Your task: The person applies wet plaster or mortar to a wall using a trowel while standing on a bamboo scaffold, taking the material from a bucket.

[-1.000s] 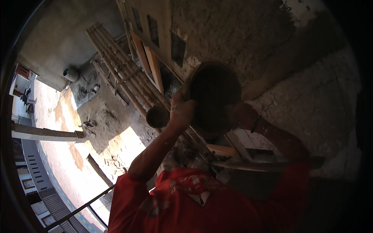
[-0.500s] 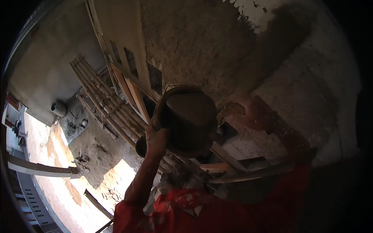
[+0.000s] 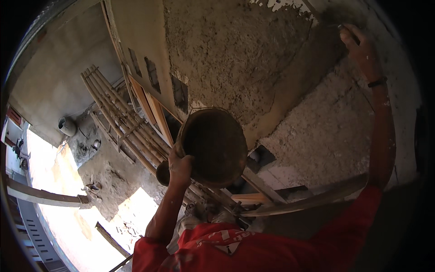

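Observation:
My left hand (image 3: 180, 168) grips the rim of a dark round bucket (image 3: 213, 149), thumb over the edge. The bucket's mouth faces up towards me, and its inside is too dark to tell how much it holds. My right arm stretches to the upper right, where my right hand (image 3: 362, 52) is closed round the handle of a trowel at the wall. The trowel's blade is hard to make out against the dark surface. Rough wet mortar (image 3: 235, 59) covers the wall ahead, with a smoother damp band (image 3: 290, 95) running down along its right side.
Bamboo poles (image 3: 122, 118) tied as a platform lie below left, beside wooden planks (image 3: 156, 113). A small bucket (image 3: 67, 126) stands on the floor farther left. A wooden beam (image 3: 312, 199) crosses below the wall. Bare rough wall (image 3: 321, 136) shows at right.
My right hand has moved from beside the bucket up and right to the upper wall. The bucket, still in my left hand, has shifted slightly down and left, its mouth less tilted.

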`<state>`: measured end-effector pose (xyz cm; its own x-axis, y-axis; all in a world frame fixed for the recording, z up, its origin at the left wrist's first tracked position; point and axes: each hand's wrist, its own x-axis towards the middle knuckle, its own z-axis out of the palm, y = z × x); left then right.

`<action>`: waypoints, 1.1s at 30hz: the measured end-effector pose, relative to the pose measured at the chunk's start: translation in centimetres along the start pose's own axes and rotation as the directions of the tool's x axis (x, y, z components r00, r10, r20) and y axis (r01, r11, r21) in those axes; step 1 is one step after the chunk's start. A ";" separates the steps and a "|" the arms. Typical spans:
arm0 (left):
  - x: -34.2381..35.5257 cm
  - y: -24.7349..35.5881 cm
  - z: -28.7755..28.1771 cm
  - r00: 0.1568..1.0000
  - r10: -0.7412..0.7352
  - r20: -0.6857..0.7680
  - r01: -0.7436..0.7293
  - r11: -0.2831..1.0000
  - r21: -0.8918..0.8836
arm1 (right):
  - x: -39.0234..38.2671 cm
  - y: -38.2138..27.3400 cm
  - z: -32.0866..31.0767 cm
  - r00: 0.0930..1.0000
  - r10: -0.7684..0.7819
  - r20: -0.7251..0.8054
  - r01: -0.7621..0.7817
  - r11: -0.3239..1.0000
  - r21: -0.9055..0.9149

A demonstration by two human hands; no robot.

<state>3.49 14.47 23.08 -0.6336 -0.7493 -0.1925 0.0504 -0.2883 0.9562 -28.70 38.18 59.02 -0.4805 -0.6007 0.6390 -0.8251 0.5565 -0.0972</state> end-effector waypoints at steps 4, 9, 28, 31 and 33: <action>0.8 -0.9 0.4 0.992 0.118 0.047 -0.117 0.993 -0.021 | -2.5 -3.8 1.1 0.951 0.007 0.310 -0.019 0.999 0.036; 0.1 2.1 2.1 0.992 0.098 0.074 -0.094 0.994 -0.061 | -10.8 -7.6 8.6 0.693 -0.195 0.694 0.270 0.963 0.001; 1.2 3.9 2.8 0.994 0.094 0.062 -0.092 0.995 -0.032 | -20.7 -9.7 20.4 0.675 -0.371 0.637 0.109 0.905 0.411; 1.2 4.1 2.3 0.996 0.082 0.038 -0.078 0.994 -0.082 | -18.1 -9.9 18.1 0.725 -0.374 0.578 0.140 0.902 0.408; 0.1 6.1 1.6 0.998 0.068 -0.002 -0.068 0.998 0.003 | -15.6 -10.1 16.9 0.782 -0.441 0.441 0.244 0.867 0.435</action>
<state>2.48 13.55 29.23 -0.6269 -0.7686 -0.1277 0.0912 -0.2351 0.9677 -17.93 32.25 37.18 -0.1428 -0.9681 0.2059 -0.9616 0.0865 -0.2603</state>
